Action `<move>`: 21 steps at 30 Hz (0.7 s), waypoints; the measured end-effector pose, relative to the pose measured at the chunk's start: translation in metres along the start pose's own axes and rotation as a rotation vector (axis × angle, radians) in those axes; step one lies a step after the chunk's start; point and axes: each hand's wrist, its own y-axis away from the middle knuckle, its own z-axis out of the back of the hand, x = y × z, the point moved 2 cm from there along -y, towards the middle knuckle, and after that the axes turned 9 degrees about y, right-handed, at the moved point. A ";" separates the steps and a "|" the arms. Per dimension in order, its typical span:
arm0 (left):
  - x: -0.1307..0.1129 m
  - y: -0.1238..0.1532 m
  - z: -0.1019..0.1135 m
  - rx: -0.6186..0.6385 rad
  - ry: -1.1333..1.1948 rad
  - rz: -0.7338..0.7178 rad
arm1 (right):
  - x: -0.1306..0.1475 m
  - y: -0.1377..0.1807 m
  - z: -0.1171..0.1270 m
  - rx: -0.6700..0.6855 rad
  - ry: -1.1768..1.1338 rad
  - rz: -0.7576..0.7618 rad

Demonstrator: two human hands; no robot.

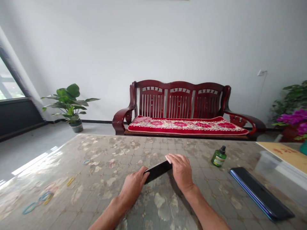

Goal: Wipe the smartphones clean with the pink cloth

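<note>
Between my two hands a slim black phone [158,171] is held up at a slant above the table, its right end higher than its left. Gripping its left end is my left hand [134,180], thumb along the near edge. My right hand [181,169] closes round the other end, with the fingers over the top edge. The dark face of the phone is turned towards me; its back is out of sight.
Patterned cloth under a clear sheet covers the table [105,198]. Rubber bands [44,198] lie at left. A green bottle [219,156], a long black-and-blue case [261,193] and a clear plastic box [275,169] stand at right. Behind is a wooden bench [179,102].
</note>
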 end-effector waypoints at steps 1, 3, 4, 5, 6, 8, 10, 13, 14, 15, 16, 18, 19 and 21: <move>-0.001 0.000 0.002 0.005 -0.003 -0.007 | -0.005 0.001 -0.002 -0.007 -0.023 -0.043; -0.005 0.000 0.007 0.017 -0.019 -0.024 | -0.011 0.005 -0.008 -0.012 -0.079 -0.116; -0.008 0.000 0.010 0.017 -0.034 -0.035 | -0.012 0.006 -0.010 -0.014 -0.107 -0.146; -0.011 0.000 0.013 0.013 -0.055 -0.049 | -0.012 0.007 -0.013 -0.015 -0.132 -0.173; -0.014 0.000 0.017 0.006 -0.082 -0.066 | -0.013 0.008 -0.015 -0.016 -0.151 -0.197; -0.023 -0.003 0.024 -0.008 -0.148 -0.104 | -0.013 0.009 -0.018 -0.019 -0.177 -0.238; -0.034 -0.009 0.028 -0.015 -0.217 -0.144 | -0.015 0.009 -0.020 -0.025 -0.191 -0.265; -0.055 -0.022 0.025 -0.006 -0.283 -0.234 | -0.016 0.009 -0.019 -0.031 -0.216 -0.281; -0.062 -0.028 0.022 0.004 -0.297 -0.257 | -0.016 0.010 -0.019 -0.033 -0.225 -0.285; -0.070 -0.034 0.018 0.007 -0.300 -0.266 | -0.016 0.010 -0.018 -0.032 -0.235 -0.289; -0.077 -0.039 0.014 0.010 -0.300 -0.274 | -0.015 0.011 -0.018 -0.031 -0.246 -0.295; -0.089 -0.049 0.005 0.007 -0.298 -0.279 | -0.015 0.012 -0.017 -0.032 -0.269 -0.307; -0.093 -0.053 0.001 0.004 -0.296 -0.279 | -0.015 0.013 -0.018 -0.033 -0.284 -0.312; -0.100 -0.059 -0.006 -0.004 -0.289 -0.279 | -0.016 0.016 -0.019 -0.041 -0.318 -0.326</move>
